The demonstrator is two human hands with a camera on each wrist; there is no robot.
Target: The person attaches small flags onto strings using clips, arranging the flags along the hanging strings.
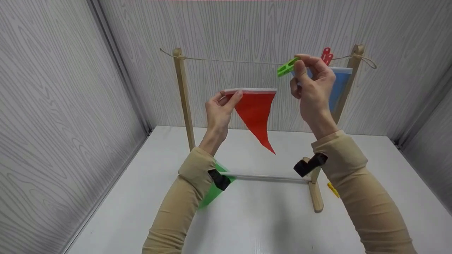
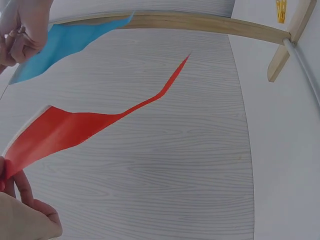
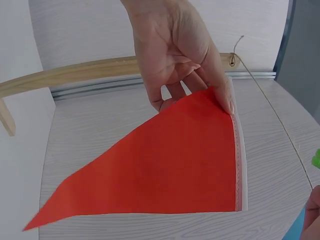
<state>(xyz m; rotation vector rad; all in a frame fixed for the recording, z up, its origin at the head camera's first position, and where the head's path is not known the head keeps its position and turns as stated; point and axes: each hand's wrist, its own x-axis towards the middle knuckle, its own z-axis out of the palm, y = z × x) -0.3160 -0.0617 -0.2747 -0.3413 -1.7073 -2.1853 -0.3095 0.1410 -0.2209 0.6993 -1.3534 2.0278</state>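
My left hand (image 1: 219, 111) pinches the upper left corner of a red pennant (image 1: 255, 109) by its white edge; the pennant's tip hangs down to the right. In the right wrist view the left hand (image 3: 175, 50) has its thumb on that white band. My right hand (image 1: 316, 83) pinches a green clothespin (image 1: 287, 67) between thumb and fingers, beside the string (image 1: 226, 61). Behind the right hand a blue pennant (image 1: 340, 84) hangs from the string near a red clothespin (image 1: 327, 56). The red pennant is below the string, apart from it.
Two wooden posts (image 1: 184, 95) hold the string, with a white rod (image 1: 268, 177) low between them. A green pennant (image 1: 212, 194) lies partly under my left forearm. A yellow clothespin (image 1: 333, 189) lies beside the right wooden foot (image 1: 316, 201). Grey panelled walls (image 1: 53, 88) stand around.
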